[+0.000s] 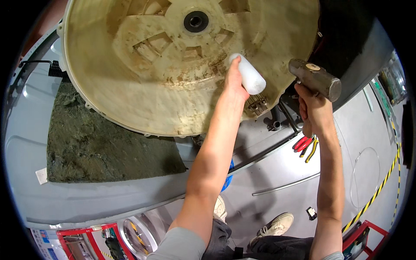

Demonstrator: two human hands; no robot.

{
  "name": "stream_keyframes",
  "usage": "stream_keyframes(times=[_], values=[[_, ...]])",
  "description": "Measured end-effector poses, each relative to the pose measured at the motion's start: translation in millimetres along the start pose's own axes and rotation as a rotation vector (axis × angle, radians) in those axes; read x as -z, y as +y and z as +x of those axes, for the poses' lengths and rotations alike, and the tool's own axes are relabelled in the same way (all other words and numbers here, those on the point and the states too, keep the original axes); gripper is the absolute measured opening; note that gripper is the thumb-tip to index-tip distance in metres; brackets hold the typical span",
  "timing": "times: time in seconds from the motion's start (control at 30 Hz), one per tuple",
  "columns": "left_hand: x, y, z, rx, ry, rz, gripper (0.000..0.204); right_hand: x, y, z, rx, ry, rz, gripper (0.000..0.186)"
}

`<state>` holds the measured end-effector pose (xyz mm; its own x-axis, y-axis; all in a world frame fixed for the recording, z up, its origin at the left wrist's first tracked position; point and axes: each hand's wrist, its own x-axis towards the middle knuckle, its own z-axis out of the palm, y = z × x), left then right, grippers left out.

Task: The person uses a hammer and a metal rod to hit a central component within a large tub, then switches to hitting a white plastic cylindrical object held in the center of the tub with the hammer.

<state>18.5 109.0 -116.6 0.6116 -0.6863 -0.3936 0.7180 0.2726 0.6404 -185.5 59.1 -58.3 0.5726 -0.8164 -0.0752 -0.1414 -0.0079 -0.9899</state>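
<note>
A white plastic cylinder (pixel 250 76) is gripped in my left hand (pixel 234 82), tilted over the lower right of a large stained, cream-coloured round tub (pixel 143 97). In the tub's middle is a black ring with a metal bearing (pixel 196 21). My right hand (pixel 315 110) is closed round the handle of a sledgehammer (pixel 315 79), its steel head raised to the right of the tub. Most of the handle is hidden by my fingers. Just below the cylinder, a metal heating element's terminals (pixel 258 105) show at the tub's lower wall. The cylinder and hammer are apart.
The tub rests within a grey metal panel (pixel 104 195), beside a dark, rough mat (pixel 104 147). On the floor lie red-handled pliers (pixel 302 144), yellow-and-black pliers (pixel 312 151), a bent metal tube (pixel 286 183) and a wire loop (pixel 365 175). Striped tape (pixel 377 186) runs along the right.
</note>
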Motion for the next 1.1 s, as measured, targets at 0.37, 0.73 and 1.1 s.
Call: stream_keyframes(times=[0.37, 0.73, 1.1], values=[[1, -17, -16, 0.053, 0.006, 0.04, 0.044, 19, -17, -16, 0.035, -0.032, 0.083, 0.015], [25, 4, -28, -0.212, 0.202, 0.426, 0.05, 15, -15, -20, -0.04, -0.216, -0.121, 0.018], [-48, -20, -88, -0.279, -0.223, 0.341, 0.047, -8, 1, -7, 0.238, -0.135, 0.023, 0.045]])
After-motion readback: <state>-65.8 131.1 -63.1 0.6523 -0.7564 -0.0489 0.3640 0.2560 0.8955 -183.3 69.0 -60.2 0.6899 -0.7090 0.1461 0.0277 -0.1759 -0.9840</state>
